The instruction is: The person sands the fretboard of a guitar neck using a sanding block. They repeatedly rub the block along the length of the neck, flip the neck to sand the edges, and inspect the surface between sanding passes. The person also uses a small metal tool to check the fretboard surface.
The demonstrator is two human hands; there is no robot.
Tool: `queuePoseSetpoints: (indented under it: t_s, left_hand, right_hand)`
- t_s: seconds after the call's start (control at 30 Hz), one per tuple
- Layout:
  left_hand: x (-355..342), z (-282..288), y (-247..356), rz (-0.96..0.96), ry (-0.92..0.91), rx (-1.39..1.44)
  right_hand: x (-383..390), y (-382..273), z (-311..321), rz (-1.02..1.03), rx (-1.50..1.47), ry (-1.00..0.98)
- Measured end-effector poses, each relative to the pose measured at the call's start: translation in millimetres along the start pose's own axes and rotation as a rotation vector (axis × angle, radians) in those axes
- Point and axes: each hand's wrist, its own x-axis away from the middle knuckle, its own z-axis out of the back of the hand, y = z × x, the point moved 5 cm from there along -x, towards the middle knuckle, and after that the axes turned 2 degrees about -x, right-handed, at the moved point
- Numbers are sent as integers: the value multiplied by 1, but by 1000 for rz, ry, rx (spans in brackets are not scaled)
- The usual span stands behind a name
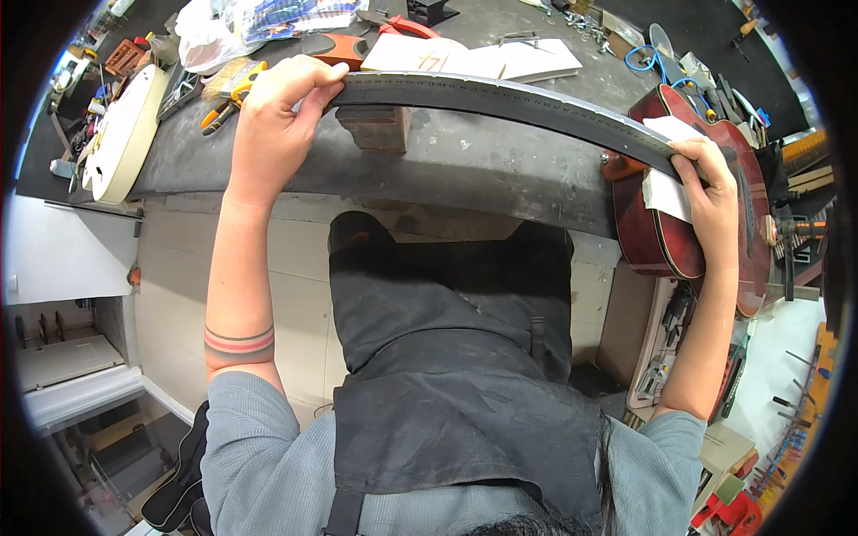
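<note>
A long dark ruler (500,101) with fine tick marks and a pale upper edge stretches across the bench, curved by the lens. Its left end is pinched between the thumb and fingers of my left hand (284,103). My right hand (710,183) grips the other end, over a dark red guitar body (651,234). White sheets (666,195) lie on the guitar on either side of the ruler. Below the ruler's left part stands a brown block (375,129); whether they touch I cannot tell.
The dark workbench (500,161) carries pale boards (536,59), red-handled pliers (402,25), a brush (231,76) and plastic bags (214,36) along its far side. A cream guitar body (130,138) leans at the left. Blue cord (657,61) and tools crowd the far right.
</note>
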Motion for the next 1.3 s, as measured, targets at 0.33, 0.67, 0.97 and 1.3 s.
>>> queuePoseSetpoints:
  t_s: [0.33, 0.67, 0.97, 1.3]
  left_hand:
    - [1, 1, 1, -2, -8, 28]
    - [-49, 20, -29, 157, -32, -65]
    - [-51, 99, -123, 146, 286, -299]
    - [18, 87, -184, 345, -255, -238]
  right_hand:
    - [0, 1, -1, -10, 8, 0]
    - [-67, -3, 2, 14, 7, -47]
    - [-224, 45, -125, -66, -27, -406]
    - [-244, 119, -166, -366, -132, -606]
